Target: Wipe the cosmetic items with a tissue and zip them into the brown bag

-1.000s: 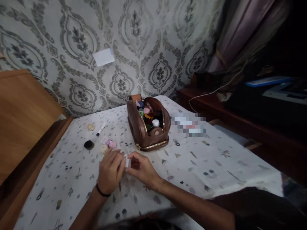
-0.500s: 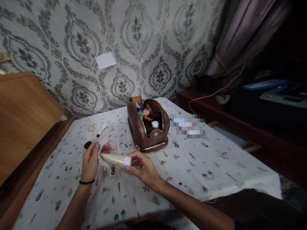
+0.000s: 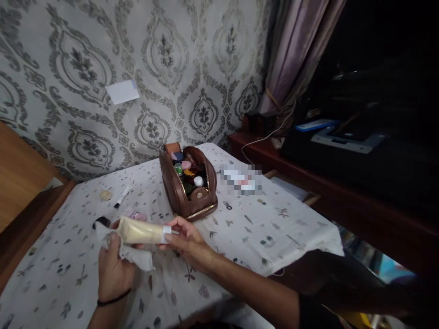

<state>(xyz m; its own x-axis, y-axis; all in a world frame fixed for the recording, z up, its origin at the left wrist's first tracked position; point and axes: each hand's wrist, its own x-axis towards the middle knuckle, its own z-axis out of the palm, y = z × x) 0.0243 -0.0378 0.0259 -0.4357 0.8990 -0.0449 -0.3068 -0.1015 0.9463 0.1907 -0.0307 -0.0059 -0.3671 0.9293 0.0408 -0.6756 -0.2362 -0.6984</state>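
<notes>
A pale yellow squeeze tube with a white cap lies level above the table, its cap end pointing right. My right hand pinches it at the cap. A crumpled white cloth or tissue is gripped in my left hand, which presses it around the tube's flat end. Just behind the tube are a pink item and a black round item, both partly hidden. The open brown toiletry bag, filled with small bottles and caps, stands beyond my right hand.
A small white tube with a black cap and a round beige item lie at the table's left. Right of the bag is a blurred-out item. A patterned white cloth covers the table; a wooden panel borders the left.
My left hand has turned, bringing the white cloth into fuller view around the tube's end. The tube now shows its broad face. The whole view has shifted to the right.
</notes>
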